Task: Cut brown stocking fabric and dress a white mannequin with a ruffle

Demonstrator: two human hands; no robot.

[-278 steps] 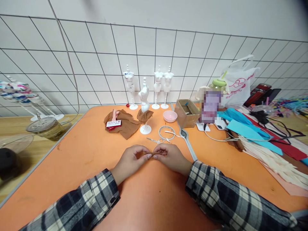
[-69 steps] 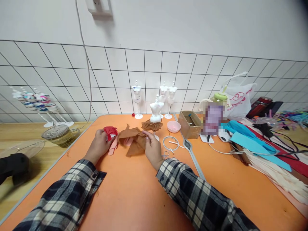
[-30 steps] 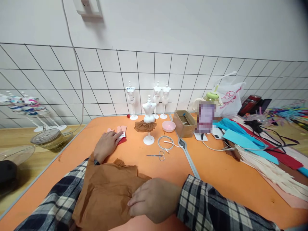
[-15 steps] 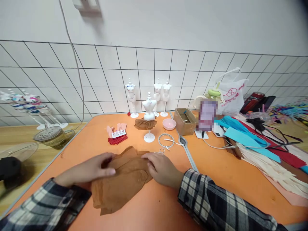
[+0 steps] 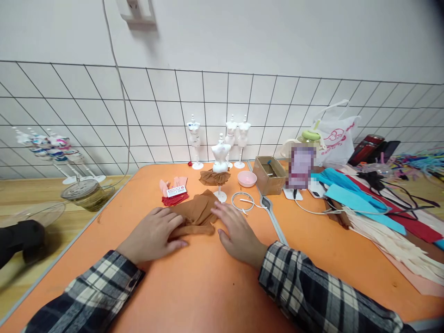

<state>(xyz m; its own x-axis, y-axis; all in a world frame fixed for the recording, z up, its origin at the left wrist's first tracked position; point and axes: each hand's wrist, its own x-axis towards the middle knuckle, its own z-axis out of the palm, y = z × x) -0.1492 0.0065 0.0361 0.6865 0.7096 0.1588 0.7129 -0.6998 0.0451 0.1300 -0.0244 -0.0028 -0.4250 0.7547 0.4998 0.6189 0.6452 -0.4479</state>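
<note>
A sheet of thin brown fabric (image 5: 198,210), loosely folded and wrinkled, lies on the orange table between my hands. My left hand (image 5: 152,235) rests over its near left side, fingers extended and thumb apart. At the cloth's right edge, my right hand (image 5: 239,233) has its fingers stretched out and its thumb spread, touching or nearly touching the fabric. Just beyond the cloth stands a small white dress form (image 5: 220,156) with a brown ruffled skirt (image 5: 213,177) around its lower part. The scissors seen earlier are now hidden.
Pink and red cloth pieces (image 5: 174,198) lie left of the dress form. To its right are a pink bowl (image 5: 247,179), a wire ring (image 5: 239,201), a cardboard box (image 5: 268,178) and a propped phone (image 5: 301,166). Coloured fabric strips (image 5: 364,208) cover the right side.
The brown fabric has moved away from me toward the dress form and is bunched into a smaller shape. My left hand has moved right and onto it; the view has shifted slightly.
</note>
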